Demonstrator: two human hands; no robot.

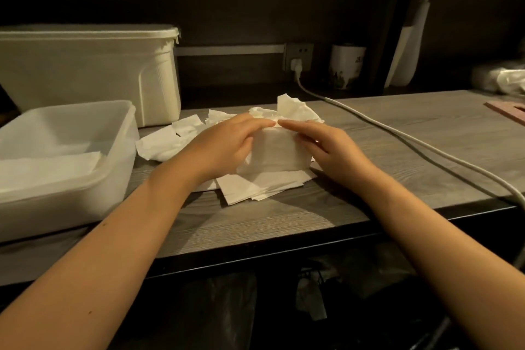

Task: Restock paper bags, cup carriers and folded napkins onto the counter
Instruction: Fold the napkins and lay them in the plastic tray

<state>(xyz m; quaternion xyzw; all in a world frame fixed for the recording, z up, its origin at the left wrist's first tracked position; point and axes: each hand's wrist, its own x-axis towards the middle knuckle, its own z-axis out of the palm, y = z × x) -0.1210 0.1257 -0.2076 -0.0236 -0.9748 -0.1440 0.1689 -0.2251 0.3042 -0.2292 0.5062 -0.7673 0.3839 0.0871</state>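
Note:
A white napkin point(277, 152) lies folded over on a loose pile of white napkins point(167, 142) in the middle of the grey counter point(397, 133). My left hand point(227, 145) holds its left side, fingers on top and thumb under the edge. My right hand point(332, 148) lies on its right side with fingers stretched along the far fold. The two index fingertips almost meet at the top edge. More crumpled napkins point(295, 112) stick up behind the hands.
An open white plastic tub point(113, 156) holding folded napkins stands at the left, and a lidded white bin point(119, 65) behind it. A white cable point(426, 148) runs from a wall socket point(298, 58) across the counter's right half. A mug point(346, 65) stands at the back.

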